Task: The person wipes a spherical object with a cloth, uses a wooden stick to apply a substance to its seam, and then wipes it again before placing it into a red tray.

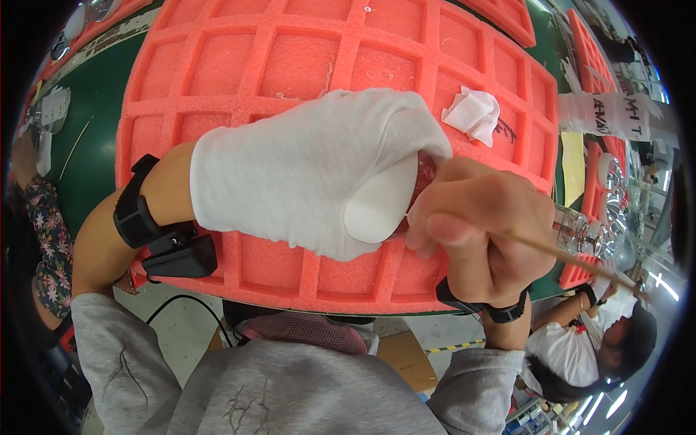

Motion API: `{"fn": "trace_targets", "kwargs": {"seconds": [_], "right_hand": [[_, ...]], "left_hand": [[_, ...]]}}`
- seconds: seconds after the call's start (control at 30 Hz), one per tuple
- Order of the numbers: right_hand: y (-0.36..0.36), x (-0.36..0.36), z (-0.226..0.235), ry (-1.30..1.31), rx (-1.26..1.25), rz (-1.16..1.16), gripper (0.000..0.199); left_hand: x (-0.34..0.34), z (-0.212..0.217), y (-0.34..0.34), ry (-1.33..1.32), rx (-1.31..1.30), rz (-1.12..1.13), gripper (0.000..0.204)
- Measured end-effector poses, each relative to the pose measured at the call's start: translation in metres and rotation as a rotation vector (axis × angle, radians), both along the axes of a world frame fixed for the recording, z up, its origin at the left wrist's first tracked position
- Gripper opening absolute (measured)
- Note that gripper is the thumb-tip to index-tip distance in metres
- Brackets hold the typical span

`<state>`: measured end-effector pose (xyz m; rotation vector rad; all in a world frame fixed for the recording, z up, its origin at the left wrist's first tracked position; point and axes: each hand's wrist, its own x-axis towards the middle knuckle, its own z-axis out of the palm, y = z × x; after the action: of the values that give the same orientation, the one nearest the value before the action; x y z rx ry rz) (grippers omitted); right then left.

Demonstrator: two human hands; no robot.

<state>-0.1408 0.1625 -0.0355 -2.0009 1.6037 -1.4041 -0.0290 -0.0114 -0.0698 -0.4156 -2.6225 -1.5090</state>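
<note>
A: What is held at the centre?
B: A smooth white rounded piece [380, 206] is gripped above the lower middle of the pink foam tray [239, 69]. It is wrapped in the left hand [312, 170], which is covered by a white cloth glove; only its lower end is shown.

A: And the right hand [478, 225]?
B: It is bare and is pressed against the white piece from the right. Its fingers are closed around a thin wooden stick [573, 261], which is angled out to the lower right. The two hands are held together, touching.

A: What is seen around them?
B: A crumpled white wipe [473, 114] is lain in a tray compartment to the upper right. Glass pieces [580, 228] are stood just beyond the right hand. Black wrist straps are worn on both arms. A green table [94, 123] is seen under the tray, and another person [594, 348] is seated at the lower right.
</note>
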Motion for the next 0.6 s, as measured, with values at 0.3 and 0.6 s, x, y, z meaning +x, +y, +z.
{"fn": "trace_targets", "kwargs": {"seconds": [0.3, 0.6], "right_hand": [[0.003, 0.006, 0.0, -0.179, 0.101, -0.026, 0.017], [0.004, 0.011, 0.0, -0.234, 0.058, -0.099, 0.021]], "left_hand": [[0.001, -0.001, -0.002, 0.07, -0.025, 0.0, 0.052], [0.001, 0.006, 0.002, -0.101, 0.008, 0.019, 0.05]]}}
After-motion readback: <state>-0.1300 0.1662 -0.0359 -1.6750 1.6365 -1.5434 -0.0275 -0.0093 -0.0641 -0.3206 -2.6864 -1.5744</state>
